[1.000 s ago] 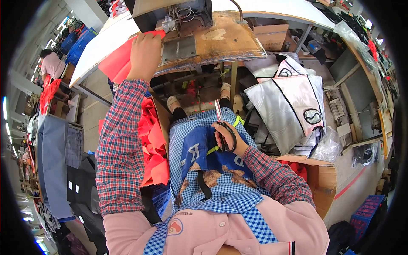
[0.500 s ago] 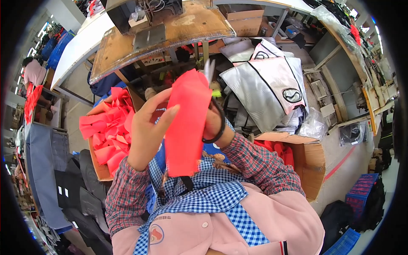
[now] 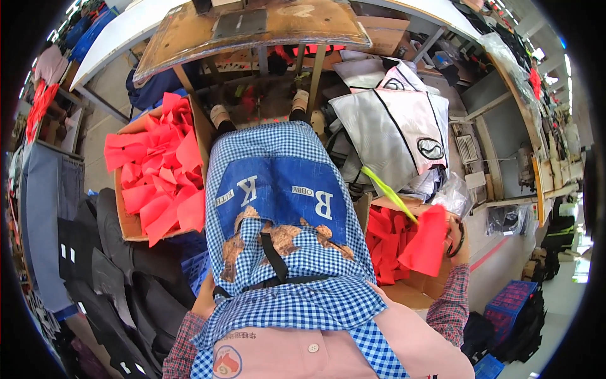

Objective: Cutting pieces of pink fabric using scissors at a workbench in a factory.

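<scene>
Red limp fabric piece [image 3: 426, 243] shifted from lap, between both hands, to right side, over open brown cardboard box [image 3: 416, 292] holding more red pieces [image 3: 384, 239]. Right hand [image 3: 455, 237]: fingers appear clamped on piece, black-handled scissors [image 3: 461, 241] alongside. Left hand [image 3: 204, 298] dropped beside blue-white checked apron [image 3: 271, 142]; fingers hidden, cannot tell. Handling now one-handed, at box.
</scene>
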A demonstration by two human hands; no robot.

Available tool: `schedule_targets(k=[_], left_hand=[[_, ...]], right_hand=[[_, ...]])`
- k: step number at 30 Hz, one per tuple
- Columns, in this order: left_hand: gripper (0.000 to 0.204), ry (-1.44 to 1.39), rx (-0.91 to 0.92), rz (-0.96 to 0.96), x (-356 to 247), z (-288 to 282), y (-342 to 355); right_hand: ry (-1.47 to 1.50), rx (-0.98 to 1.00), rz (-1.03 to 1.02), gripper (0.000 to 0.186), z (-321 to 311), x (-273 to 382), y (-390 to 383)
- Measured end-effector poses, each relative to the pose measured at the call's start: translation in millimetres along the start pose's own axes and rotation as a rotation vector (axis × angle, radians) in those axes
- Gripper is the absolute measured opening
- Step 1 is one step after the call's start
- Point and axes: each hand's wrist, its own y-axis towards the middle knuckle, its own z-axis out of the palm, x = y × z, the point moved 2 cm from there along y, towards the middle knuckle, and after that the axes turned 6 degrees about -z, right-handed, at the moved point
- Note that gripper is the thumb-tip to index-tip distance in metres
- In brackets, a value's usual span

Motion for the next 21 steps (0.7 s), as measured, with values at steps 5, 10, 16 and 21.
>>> schedule_targets(k=[5,10,16,21], left_hand=[[0.054,-0.120,-0.041,0.425,8.2,-4.0,26.9],[0.015,-0.764,0.029,0.030,24.7,-32.2,18.0],[0.018,0.515,-0.564,0.550,-49.6,-42.6,65.4],[0.037,0.584,-0.605,0.646,-119.3,-16.0,110.2]], right_hand=[[-0.071,-0.392,-0.006,0.021,11.0,-46.5,20.6],[-0.053,-0.160,-0.206,0.033,127.5,-26.2,64.7],[0.232,0.293,-0.020,0.046,298.6,-5.1,100.4],[-0.579,0.488,-0.539,0.052,388.2,25.5,102.9]])
